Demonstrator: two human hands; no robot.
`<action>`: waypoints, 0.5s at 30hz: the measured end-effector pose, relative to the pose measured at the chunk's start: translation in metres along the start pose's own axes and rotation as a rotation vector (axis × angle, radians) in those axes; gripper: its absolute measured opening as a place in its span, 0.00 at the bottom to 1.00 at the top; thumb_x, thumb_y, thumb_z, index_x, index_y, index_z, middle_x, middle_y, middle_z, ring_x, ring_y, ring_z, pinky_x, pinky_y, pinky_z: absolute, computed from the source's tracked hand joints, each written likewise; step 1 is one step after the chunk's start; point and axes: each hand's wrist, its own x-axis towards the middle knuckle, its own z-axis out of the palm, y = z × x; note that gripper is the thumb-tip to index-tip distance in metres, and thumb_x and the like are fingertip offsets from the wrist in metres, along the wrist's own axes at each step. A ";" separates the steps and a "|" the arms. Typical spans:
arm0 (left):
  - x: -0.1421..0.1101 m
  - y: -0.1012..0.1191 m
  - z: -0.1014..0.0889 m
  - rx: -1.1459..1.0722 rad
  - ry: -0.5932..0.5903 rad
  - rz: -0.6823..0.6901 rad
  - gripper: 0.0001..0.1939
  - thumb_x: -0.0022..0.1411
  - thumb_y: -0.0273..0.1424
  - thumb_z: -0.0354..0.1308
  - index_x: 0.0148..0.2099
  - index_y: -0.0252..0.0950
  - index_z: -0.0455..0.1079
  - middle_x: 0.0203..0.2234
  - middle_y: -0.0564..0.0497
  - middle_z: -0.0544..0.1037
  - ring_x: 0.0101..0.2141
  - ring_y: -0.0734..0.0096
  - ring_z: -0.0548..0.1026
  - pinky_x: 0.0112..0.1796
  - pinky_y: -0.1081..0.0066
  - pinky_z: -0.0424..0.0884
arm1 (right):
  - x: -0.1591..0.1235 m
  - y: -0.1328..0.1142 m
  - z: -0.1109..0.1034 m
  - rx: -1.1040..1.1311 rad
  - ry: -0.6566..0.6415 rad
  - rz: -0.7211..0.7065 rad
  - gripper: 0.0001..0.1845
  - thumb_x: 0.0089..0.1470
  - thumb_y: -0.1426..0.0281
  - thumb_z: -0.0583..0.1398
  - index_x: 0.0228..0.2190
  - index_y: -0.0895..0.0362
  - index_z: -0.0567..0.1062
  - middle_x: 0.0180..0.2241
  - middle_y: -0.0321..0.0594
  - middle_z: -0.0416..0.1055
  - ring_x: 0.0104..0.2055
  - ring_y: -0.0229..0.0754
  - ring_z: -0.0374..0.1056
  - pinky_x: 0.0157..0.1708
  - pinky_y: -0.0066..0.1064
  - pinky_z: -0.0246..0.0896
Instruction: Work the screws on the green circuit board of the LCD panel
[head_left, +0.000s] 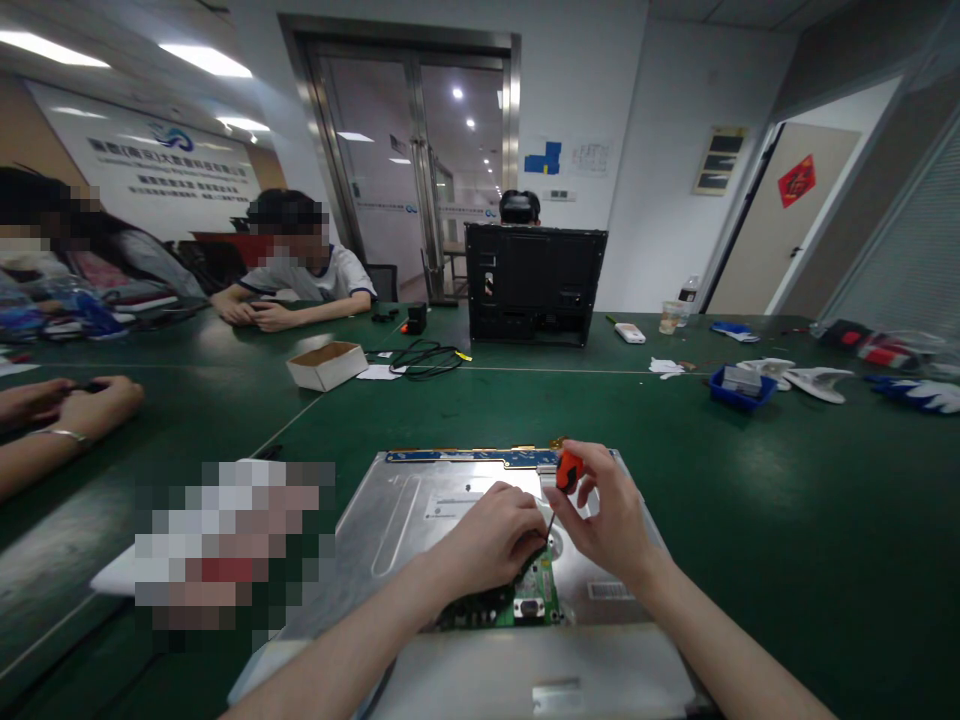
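Observation:
My right hand (619,520) holds a screwdriver (568,472) by its red and black handle between thumb and fingers. Its thin shaft points down at the edge of a green circuit board (546,590). Beside the shaft's lower end, my left hand (495,530) is closed with its fingertips bent down at the board; whatever they pinch is hidden. The board sits on the silver metal back of a display panel (397,525), which lies flat on the table before me. A narrow blue circuit strip (450,456) runs along the panel's far edge.
The green table (750,520) bears a small open box (327,366), a black cable (427,358), a blue tray (742,386) and gloves (817,380). A black monitor casing (536,285) stands upright opposite. Other people sit at the left and behind the casing; a person's hands (97,405) rest nearby.

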 end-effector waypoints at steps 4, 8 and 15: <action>-0.001 0.000 0.000 0.002 0.000 -0.008 0.06 0.63 0.21 0.60 0.36 0.36 0.74 0.35 0.49 0.79 0.39 0.61 0.77 0.45 0.64 0.67 | 0.000 0.001 0.000 -0.016 0.012 -0.020 0.20 0.63 0.72 0.59 0.56 0.49 0.65 0.40 0.39 0.68 0.28 0.35 0.69 0.20 0.23 0.68; 0.000 0.000 0.001 -0.003 0.005 -0.016 0.06 0.62 0.20 0.60 0.36 0.35 0.74 0.36 0.49 0.80 0.40 0.61 0.77 0.45 0.63 0.66 | 0.001 0.000 -0.001 -0.052 0.004 -0.023 0.21 0.64 0.72 0.59 0.57 0.48 0.67 0.41 0.40 0.67 0.26 0.33 0.67 0.20 0.24 0.69; 0.001 0.002 -0.003 0.015 -0.004 -0.003 0.07 0.62 0.20 0.60 0.32 0.35 0.72 0.31 0.50 0.78 0.35 0.63 0.76 0.42 0.64 0.66 | 0.002 -0.003 -0.003 -0.024 -0.031 -0.021 0.27 0.64 0.76 0.56 0.62 0.52 0.63 0.40 0.43 0.71 0.26 0.36 0.69 0.21 0.26 0.70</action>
